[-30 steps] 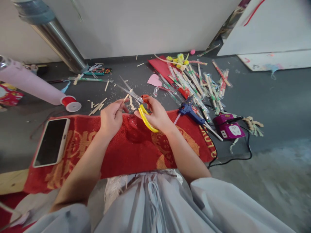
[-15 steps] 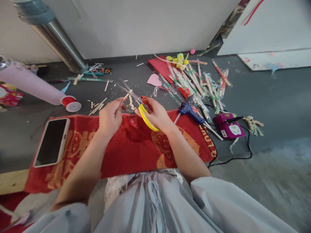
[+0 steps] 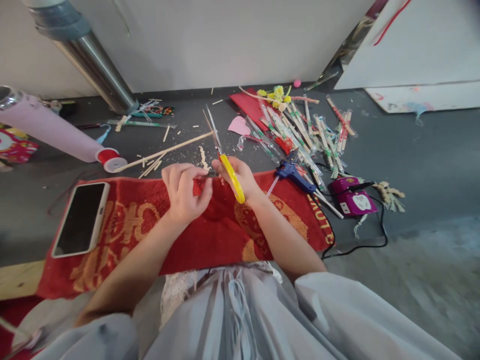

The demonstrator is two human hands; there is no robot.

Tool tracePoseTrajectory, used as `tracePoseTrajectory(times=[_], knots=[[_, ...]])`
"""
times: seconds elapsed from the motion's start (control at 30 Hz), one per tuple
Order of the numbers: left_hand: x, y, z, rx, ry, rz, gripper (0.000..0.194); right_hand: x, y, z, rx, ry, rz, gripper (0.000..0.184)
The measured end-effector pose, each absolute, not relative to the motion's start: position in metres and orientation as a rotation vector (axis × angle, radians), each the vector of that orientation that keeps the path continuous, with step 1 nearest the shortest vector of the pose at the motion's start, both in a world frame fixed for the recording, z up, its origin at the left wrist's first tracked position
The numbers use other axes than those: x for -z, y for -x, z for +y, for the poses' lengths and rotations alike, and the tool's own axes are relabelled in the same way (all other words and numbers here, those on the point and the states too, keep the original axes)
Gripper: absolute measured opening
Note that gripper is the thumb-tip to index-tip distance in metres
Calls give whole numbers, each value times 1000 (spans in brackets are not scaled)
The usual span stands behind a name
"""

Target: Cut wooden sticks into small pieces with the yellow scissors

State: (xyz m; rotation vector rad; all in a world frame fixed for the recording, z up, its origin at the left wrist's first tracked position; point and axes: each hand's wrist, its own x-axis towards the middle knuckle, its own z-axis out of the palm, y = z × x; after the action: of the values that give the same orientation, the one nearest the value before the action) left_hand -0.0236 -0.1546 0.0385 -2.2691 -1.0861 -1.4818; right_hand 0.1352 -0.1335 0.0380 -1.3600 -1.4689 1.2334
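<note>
My left hand [image 3: 184, 192] is raised over the red towel [image 3: 176, 245], thumb and fingers apart, holding nothing. Beyond its fingertips a long thin wooden stick [image 3: 165, 151] lies slantwise on the grey tabletop, one end by the red spool [image 3: 108, 156], the other beside the scissors' blades. Yellow-handled scissors [image 3: 232, 179] are gripped in my right hand [image 3: 242, 181], blades pointing away from me and slightly parted. Short cut stick pieces [image 3: 153, 165] and pale crumbs lie past my left hand. A small pale strip [image 3: 203, 157] lies between the stick and my hands.
A blue glue gun [image 3: 294, 175] and several wrapped chopsticks [image 3: 296, 127] lie right of my hands. A purple power block [image 3: 352, 196] with a black cable is further right. A phone [image 3: 80, 219] rests on the towel's left. A pink tumbler [image 3: 52, 127] lies far left.
My left hand has let go of the stick and drawn back with its fingers opened. The long stick now lies across the table. The scissors have turned to point more straight ahead.
</note>
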Motion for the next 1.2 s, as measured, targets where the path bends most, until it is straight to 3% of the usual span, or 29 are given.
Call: tracePoseTrajectory(times=[0.03,0.13,0.23,0.33,0.47,0.53,0.77,1.2], knots=[[-34,20,-156,1535,2329,-1176,37,-38,-132,-135,-1294,1289,-1404,52],[-14,11,-157,1573,2593,-1374,104,-44,-124,-140,-1369,1192,-1367,53],[3,6,-156,1593,2744,-1499,128,-46,-119,-142,-1404,1176,-1461,52],[7,3,-156,1606,2818,-1582,130,-39,-116,-139,-1206,1194,-1726,47],[2,-1,-156,1617,2805,-1666,128,-25,-112,-134,-529,1337,-2096,33],[2,-2,-155,1637,2780,-1677,128,-23,-112,-134,-375,1364,-2144,32],[6,-1,-153,1687,2687,-1677,125,-37,-114,-139,-1232,1303,-1757,59],[10,1,-151,1756,2660,-1665,126,-43,-113,-138,-1295,1304,-1699,57]])
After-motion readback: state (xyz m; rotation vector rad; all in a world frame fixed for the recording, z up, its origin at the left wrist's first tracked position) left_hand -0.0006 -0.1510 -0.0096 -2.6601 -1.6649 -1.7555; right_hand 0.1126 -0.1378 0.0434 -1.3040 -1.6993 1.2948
